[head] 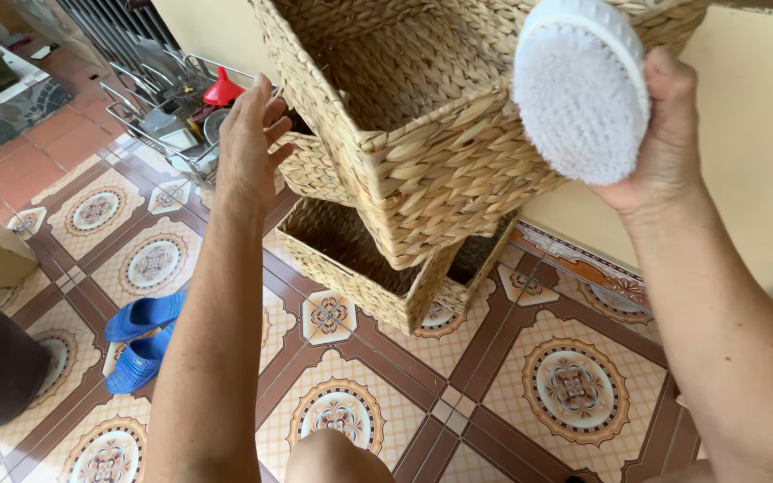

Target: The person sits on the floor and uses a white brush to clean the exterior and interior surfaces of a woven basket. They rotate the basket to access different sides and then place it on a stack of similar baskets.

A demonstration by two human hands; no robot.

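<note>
**Brushing a held-up woven basket**

Short strokes following the weave, basket kept steady, would suit this step. The left hand [248, 148], fingers loosely spread, supports the square tan woven-straw basket [404, 116] at its side. The right hand [664, 134] is clasped around a round white bristle brush [581, 89], bristles just beside the basket's rim, above the patterned floor tiles [574, 385].

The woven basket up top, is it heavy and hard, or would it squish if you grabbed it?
The woven basket looks fairly light: it is empty and made of dried plaited fibre. It probably keeps its boxy shape, since its walls stand straight, though they may give a little when squeezed. The left hand touches its side.
</note>
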